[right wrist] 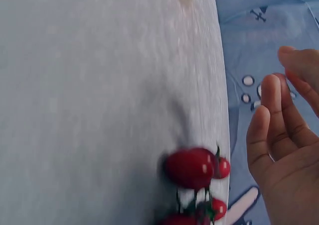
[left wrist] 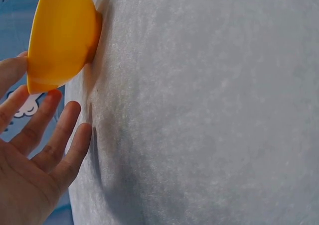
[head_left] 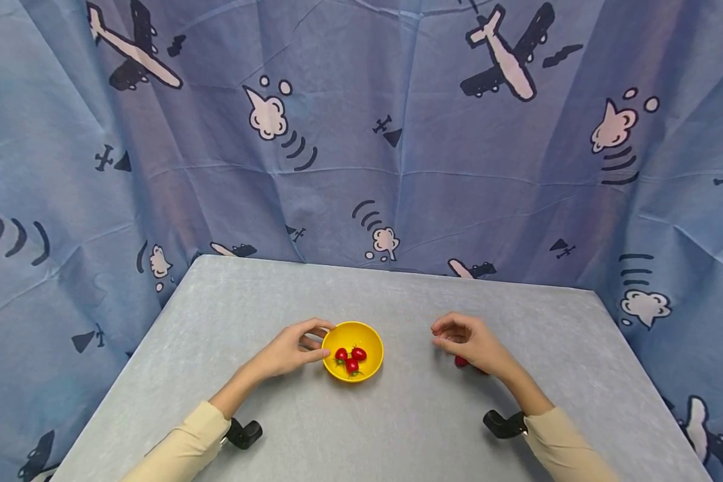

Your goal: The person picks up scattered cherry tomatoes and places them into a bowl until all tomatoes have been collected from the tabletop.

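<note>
Small cherry tomatoes (right wrist: 192,168) on the worktop (head_left: 410,415), just under right hand (head_left: 471,341); likely light, smooth, soft-skinned, easily rolled. Best pinched gently across the middle. Right hand loosely curled, holding nothing. Left hand (head_left: 292,348) relaxed, fingers against yellow bowl (head_left: 367,335) rim. Three tomatoes inside bowl. Loose pile mostly hidden beneath palm from head view; count unclear.

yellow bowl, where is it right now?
In the head view the yellow bowl sits mid-table on the grey table, three cherry tomatoes inside, with the left hand at its left rim.
</note>
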Tool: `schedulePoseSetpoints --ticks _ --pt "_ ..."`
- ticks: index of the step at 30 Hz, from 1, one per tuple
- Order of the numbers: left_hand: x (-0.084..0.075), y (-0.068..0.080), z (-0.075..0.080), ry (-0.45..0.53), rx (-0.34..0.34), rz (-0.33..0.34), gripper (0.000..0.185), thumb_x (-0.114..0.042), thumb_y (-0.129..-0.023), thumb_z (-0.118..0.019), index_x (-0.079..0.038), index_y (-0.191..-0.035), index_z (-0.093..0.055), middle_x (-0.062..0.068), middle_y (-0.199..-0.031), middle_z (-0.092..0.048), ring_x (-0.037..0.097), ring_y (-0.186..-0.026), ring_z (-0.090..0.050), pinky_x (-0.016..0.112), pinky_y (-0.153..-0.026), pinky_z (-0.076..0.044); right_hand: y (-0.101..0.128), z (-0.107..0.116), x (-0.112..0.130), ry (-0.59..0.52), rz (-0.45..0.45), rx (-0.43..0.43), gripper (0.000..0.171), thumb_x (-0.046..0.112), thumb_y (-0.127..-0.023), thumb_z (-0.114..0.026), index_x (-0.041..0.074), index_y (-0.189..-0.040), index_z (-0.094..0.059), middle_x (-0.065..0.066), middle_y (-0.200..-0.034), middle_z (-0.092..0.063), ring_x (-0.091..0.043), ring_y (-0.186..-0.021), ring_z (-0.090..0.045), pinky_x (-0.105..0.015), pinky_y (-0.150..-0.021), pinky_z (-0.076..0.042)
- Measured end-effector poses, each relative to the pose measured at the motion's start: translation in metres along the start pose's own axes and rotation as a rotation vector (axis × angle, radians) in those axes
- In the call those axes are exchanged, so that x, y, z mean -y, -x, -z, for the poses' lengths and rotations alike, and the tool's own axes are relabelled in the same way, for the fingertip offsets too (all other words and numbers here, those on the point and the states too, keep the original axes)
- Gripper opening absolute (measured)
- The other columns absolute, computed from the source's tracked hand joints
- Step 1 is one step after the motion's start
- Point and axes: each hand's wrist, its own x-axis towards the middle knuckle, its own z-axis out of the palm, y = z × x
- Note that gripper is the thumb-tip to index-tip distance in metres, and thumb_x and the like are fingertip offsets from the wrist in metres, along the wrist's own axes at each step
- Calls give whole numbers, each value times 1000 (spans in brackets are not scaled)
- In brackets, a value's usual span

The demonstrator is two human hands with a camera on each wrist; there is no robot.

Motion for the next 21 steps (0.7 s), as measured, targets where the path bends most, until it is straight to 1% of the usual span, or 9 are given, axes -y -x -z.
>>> schedulePoseSetpoints --ticks 4,7,11,17,21 --pt "0 0 0 0 4 7 41 -13 -96 -73 -8 -135 -60 12 -129 -63 23 -100 -69 32 -86 -57 9 13 -2 19 -4 -23 24 2 -92 -75 -9 -111 -66 -31 -105 -64 -25 -87 -67 -27 -77 -57" --pt "0 0 0 -1 5 15 42 -12 -96 -73 -9 -136 -60 11 -129 -62 22 -101 -68 32 -86 -56 16 21 -2 52 -18 -39 23 2 -92 -75 -8 -111 -66 -27 -104 -66 -25 -86 -67 -26 -76 -57" --pt "-1 0 0 -5 6 10 42 -13 -97 -73 -9 -136 -60 12 -129 -63 23 -101 -69 33 -86 -56 23 30 -5 83 -31 -58 22 1 -93 -74 -9 -110 -66 -23 -102 -67 -24 -85 -67 -25 -74 -57" --pt "-1 0 0 -2 8 -20 41 -13 -97 -72 -6 -135 -59 16 -128 -62 27 -100 -69 37 -86 -57 34 41 -11 124 -32 -88 22 0 -92 -74 -9 -111 -66 -26 -104 -66 -22 -86 -67 -24 -75 -56" --pt "0 0 -1 11 5 -27 41 -13 -97 -72 -5 -135 -59 18 -128 -63 29 -100 -69 38 -87 -57 40 46 -16 146 -42 -101 23 2 -92 -75 -7 -111 -67 -25 -104 -67 -21 -87 -68 -25 -74 -57"
